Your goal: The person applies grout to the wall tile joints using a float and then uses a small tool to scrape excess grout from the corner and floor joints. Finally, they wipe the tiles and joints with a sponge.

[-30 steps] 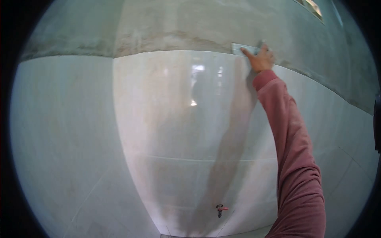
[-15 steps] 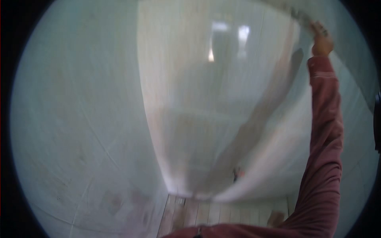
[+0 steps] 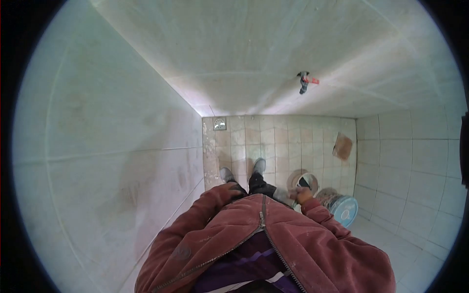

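Note:
Low in front of my body, my right hand (image 3: 304, 195) is closed on the handle of a scraper-like tool (image 3: 283, 196), whose pale, blurred blade points left over my thigh. Just beyond that hand stands a round bucket (image 3: 313, 182) with something dark inside. My left hand (image 3: 228, 189) hangs by my other thigh, partly hidden by the sleeve, and its fingers are not clear.
A second bucket with a blue lid (image 3: 346, 211) is at the right. A brown square piece (image 3: 343, 146) lies on the tiled floor (image 3: 266, 136). A drain (image 3: 220, 123) is near the left corner. A tap with a red handle (image 3: 304, 82) juts from the wall ahead.
My right arm has come down from high on the wall at the right to beside my thigh. The view has tilted down, bringing the floor, both buckets and my feet into sight.

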### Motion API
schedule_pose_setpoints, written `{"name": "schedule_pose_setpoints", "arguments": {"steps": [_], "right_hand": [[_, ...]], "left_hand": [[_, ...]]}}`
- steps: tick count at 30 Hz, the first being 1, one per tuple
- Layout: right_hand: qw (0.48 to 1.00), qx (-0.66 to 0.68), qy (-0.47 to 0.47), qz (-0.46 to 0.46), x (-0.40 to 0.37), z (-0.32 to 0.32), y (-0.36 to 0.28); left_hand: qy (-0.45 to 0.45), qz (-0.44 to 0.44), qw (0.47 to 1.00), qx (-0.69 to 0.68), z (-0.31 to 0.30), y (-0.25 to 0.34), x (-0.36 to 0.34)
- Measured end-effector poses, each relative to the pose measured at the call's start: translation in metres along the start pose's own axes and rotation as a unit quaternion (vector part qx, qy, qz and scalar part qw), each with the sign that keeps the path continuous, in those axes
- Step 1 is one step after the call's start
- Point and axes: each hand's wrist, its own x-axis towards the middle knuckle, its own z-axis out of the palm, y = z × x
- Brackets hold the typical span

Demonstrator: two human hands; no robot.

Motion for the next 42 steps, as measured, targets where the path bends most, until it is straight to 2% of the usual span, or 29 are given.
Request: {"name": "schedule_pose_setpoints", "arguments": {"steps": [1,2,3,4,5,6,10,12,16,18,19,21,23,25,26,27,28,30,32,33,35,36,37,40,42], "right_hand": [[1.0,0.005,0.0,0.012,-0.009,0.011,0.001],[0.998,-0.036,-0.043,0.012,-0.02,0.019,0.004],[0.993,-0.076,-0.086,0.011,-0.026,0.028,0.008],[0.994,-0.07,-0.085,0.016,-0.029,0.039,0.013],[0.99,-0.138,-0.031,-0.015,-0.031,0.05,0.016],[0.978,-0.204,0.022,-0.047,-0.029,0.06,0.018],[0.981,-0.191,-0.003,-0.029,-0.01,0.041,0.008],[0.998,0.043,-0.048,0.02,0.0,0.022,0.002],[0.984,0.094,-0.142,0.049,0.062,-0.009,-0.009],[0.939,0.27,-0.187,0.098,0.108,-0.006,-0.009],[0.927,0.293,-0.196,0.127,0.137,0.001,-0.004],[0.926,0.301,-0.189,0.125,0.191,0.02,-0.005],[0.929,0.303,-0.177,0.118,0.25,0.043,-0.002],[0.941,0.299,-0.119,0.109,0.32,0.077,0.01],[0.943,0.29,-0.126,0.104,0.358,0.096,0.023],[0.943,0.287,-0.138,0.095,0.394,0.116,0.04],[0.944,0.283,-0.148,0.086,0.425,0.13,0.054],[0.959,0.23,-0.139,0.091,0.466,0.155,0.066],[0.97,0.186,-0.128,0.094,0.522,0.184,0.078],[0.991,-0.062,-0.108,-0.04,0.557,0.197,0.091],[0.946,-0.254,-0.08,-0.186,0.57,0.202,0.058],[0.984,-0.084,-0.109,-0.116,0.556,0.196,0.013],[0.986,0.091,-0.134,-0.042,0.549,0.193,-0.012],[0.987,0.042,-0.121,-0.098,0.558,0.174,-0.03],[0.992,0.031,-0.089,-0.079,0.553,0.169,-0.035]], "left_hand": [[-0.013,0.032,0.999,-0.038,0.0,0.005,0.013],[-0.023,0.036,0.998,-0.04,0.008,0.014,0.029],[-0.098,-0.04,0.984,-0.14,0.017,0.016,0.044],[-0.157,-0.129,0.953,-0.225,0.026,0.018,0.058],[-0.186,-0.168,0.936,-0.247,0.024,0.02,0.061],[-0.199,-0.163,0.937,-0.237,0.02,0.02,0.059],[-0.223,-0.15,0.938,-0.218,-0.001,0.017,0.065],[-0.231,-0.154,0.934,-0.225,-0.008,0.019,0.068],[-0.244,-0.16,0.922,-0.256,-0.016,0.03,0.084],[-0.254,-0.157,0.915,-0.271,-0.025,0.03,0.094],[-0.251,-0.155,0.914,-0.278,-0.031,0.026,0.099],[-0.183,-0.152,0.923,-0.301,-0.036,0.0,0.101],[0.13,-0.089,0.944,-0.289,-0.004,-0.068,0.094],[0.305,-0.217,0.898,-0.232,-0.041,-0.106,0.089],[0.308,-0.125,0.941,0.071,-0.053,-0.139,0.073],[0.353,-0.275,0.87,-0.206,-0.062,-0.156,0.072],[0.367,-0.311,0.849,-0.221,-0.077,-0.171,0.068],[0.368,-0.286,0.857,-0.221,-0.067,-0.232,0.057],[0.328,-0.325,0.88,-0.114,-0.063,-0.267,0.068],[0.332,-0.329,0.877,-0.111,-0.062,-0.284,0.077],[0.313,-0.271,0.896,-0.161,-0.053,-0.309,0.103],[0.322,-0.267,0.895,-0.155,-0.054,-0.322,0.115],[0.311,-0.277,0.899,-0.135,-0.057,-0.33,0.125],[0.298,-0.284,0.905,-0.109,-0.054,-0.371,0.147],[0.285,-0.295,0.904,-0.123,-0.048,-0.395,0.158]]}}
